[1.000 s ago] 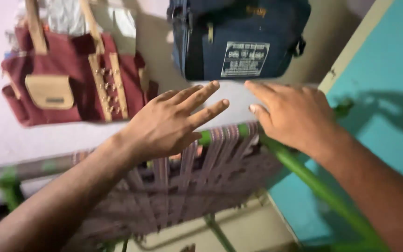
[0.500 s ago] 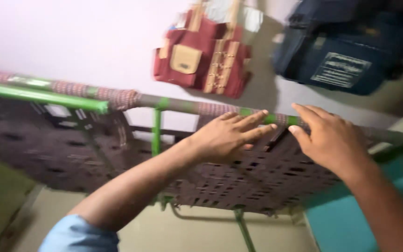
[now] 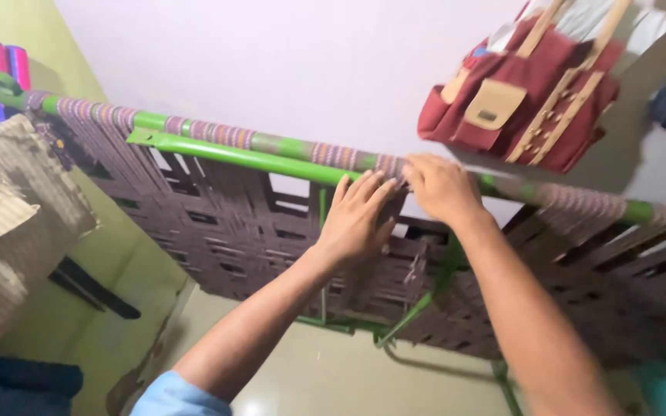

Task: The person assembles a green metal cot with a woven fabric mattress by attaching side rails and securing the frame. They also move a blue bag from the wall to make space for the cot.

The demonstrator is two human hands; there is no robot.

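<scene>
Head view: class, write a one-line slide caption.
Two bare hands, left hand and right hand, rest on a woven cot below a red bag.

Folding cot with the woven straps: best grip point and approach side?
Grip the cot's top green rail, probably from above, fingers curling over it: it is a bare round tube at the upper edge. Both the left hand and right hand rest there.

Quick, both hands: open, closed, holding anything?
Left hand: open, fingers spread flat on the woven cot webbing.
Right hand: curled over the green frame rail; firm grip unclear.
</scene>
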